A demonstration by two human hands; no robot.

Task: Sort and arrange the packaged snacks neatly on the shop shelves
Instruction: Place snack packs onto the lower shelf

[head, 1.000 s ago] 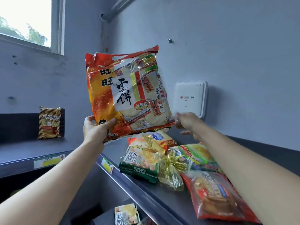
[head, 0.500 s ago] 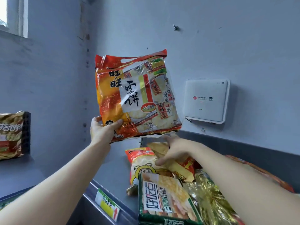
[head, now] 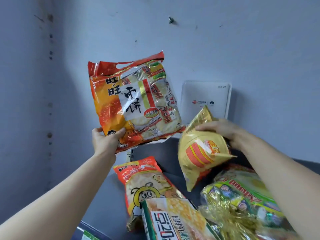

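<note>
My left hand (head: 105,142) grips the bottom left corner of a big orange rice cracker bag (head: 133,103) and holds it upright in the air before the wall. My right hand (head: 223,132) grips the top of a yellow snack bag (head: 199,153), lifted off the grey shelf (head: 155,153) and tilted. Below lie an orange bag with a cartoon bee (head: 147,184), a green cracker pack (head: 173,220) and a green and gold bag with tinsel (head: 242,198), heaped together on the shelf.
A white wifi router (head: 206,99) is mounted on the blue-grey wall just above the shelf's back. The wall corner runs down at the left. A price label (head: 88,237) sits on the shelf's front edge at the bottom.
My right hand has taken hold of the yellow bag and lifted it off the pile. The view has moved closer and to the right. The orange bag stays raised in my left hand.
</note>
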